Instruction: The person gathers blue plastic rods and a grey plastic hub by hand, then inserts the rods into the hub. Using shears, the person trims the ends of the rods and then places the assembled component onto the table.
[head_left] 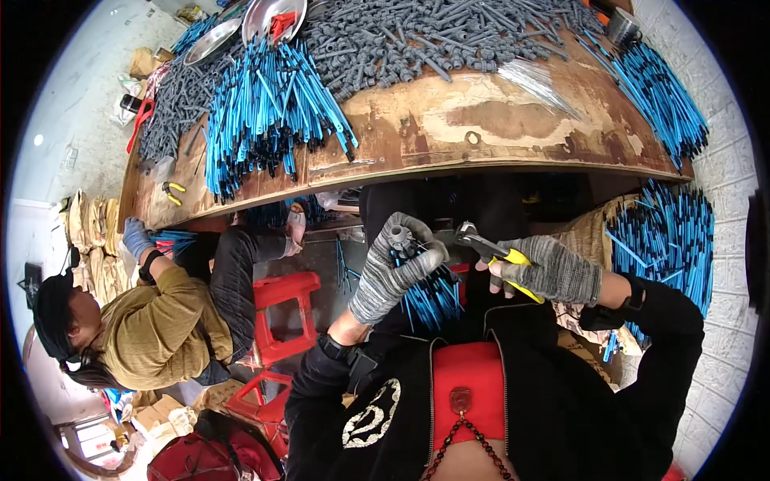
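My left hand [393,268], in a grey knit glove, is closed around a small grey plastic fitting [399,233] with a round, hollow end. Opposite it, my gloved right hand [553,268] grips a pair of pliers [513,258] with yellow handles and a dark metal head. The pliers' head points toward the fitting but stays apart from it. Below my left hand a bundle of thin blue tubes [431,303] with black ends lies over my lap. Whether my left fingers also hold any of those tubes cannot be made out.
Ahead stands a wooden table [497,120] heaped with grey plastic fittings [433,36] and blue tubes [273,104]. More blue tubes [666,248] fill a sack at my right. Red stools [285,313] and a seated co-worker [160,321] are on my left. Yellow-handled pliers [172,191] lie near the table edge.
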`<state>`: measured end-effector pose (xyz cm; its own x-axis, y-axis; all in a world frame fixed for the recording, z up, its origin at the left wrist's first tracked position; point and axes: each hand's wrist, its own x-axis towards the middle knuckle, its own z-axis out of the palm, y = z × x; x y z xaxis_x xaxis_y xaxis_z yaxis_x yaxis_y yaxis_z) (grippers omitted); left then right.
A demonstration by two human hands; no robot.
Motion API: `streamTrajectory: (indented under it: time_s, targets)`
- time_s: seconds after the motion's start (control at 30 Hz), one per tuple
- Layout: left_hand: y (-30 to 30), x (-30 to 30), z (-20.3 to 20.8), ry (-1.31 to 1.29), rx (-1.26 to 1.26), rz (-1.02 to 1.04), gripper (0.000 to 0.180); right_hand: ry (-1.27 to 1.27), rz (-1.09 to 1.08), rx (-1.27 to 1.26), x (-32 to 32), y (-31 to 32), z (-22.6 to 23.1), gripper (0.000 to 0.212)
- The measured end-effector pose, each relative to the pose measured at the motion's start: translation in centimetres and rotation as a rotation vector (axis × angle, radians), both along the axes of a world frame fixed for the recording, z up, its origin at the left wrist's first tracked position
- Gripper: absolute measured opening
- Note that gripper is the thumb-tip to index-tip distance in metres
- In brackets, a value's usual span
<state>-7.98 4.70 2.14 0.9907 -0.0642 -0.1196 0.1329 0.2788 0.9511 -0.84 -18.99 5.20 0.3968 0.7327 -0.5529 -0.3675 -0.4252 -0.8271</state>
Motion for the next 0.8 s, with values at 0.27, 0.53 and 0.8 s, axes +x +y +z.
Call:
streamTrajectory:
  time_s: [0.27, 0.53, 0.8]
  targets:
    - [0.4, -0.3, 1.2, 0.004, 0.05, -0.083, 0.054, -0.465, 0.117, -0.036, -1.5, 0.7, 1.0, 0.033]
    - [0.8, 0.3, -0.2, -0.093, 0.202, -0.221, 0.057, -0.856, 0.114, 0.051, -1.8, 1.0, -0.3, 0.037]
    - [0.0, 0.1, 0.4, 0.047, 0.137, -0.088, 0.057, -0.978, 0.177, -0.091, -2.1, 1.5, -0.2, 0.038]
